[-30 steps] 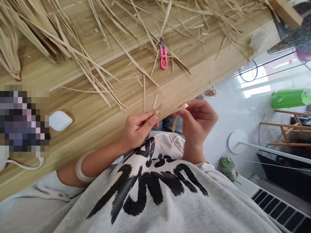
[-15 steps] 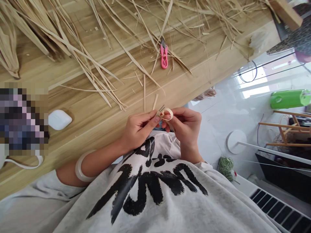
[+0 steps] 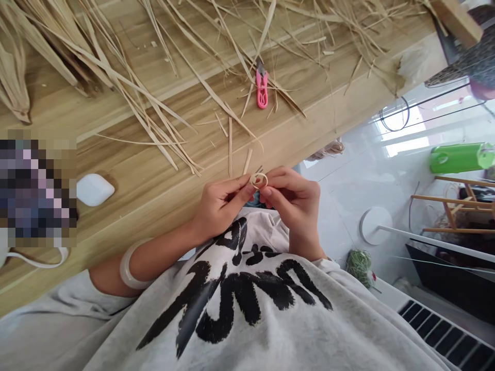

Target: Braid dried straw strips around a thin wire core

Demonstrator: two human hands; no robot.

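Note:
A small loop of pale fibre strip (image 3: 259, 180) is held between both hands, close in front of my shirt at the table's edge. My left hand (image 3: 226, 206) pinches its left side between thumb and finger. My right hand (image 3: 296, 203) is closed on the loop's right side, the thumb bent against the fingers. Thin grey prongs (image 3: 259, 169) stick up just behind the loop; what they belong to is hidden by the fingers.
Pink snips (image 3: 262, 90) lie on the wooden table (image 3: 166, 190) beyond my hands. Dry strips (image 3: 154, 116) spread across its far side. A white case (image 3: 95, 189) lies at left. On the floor at right are a green cylinder (image 3: 460, 158) and green twine (image 3: 359, 267).
The loop has turned and shifted slightly left, looking smaller and rounder. My right hand's fingers have moved left, nearer my left hand, which has hardly moved.

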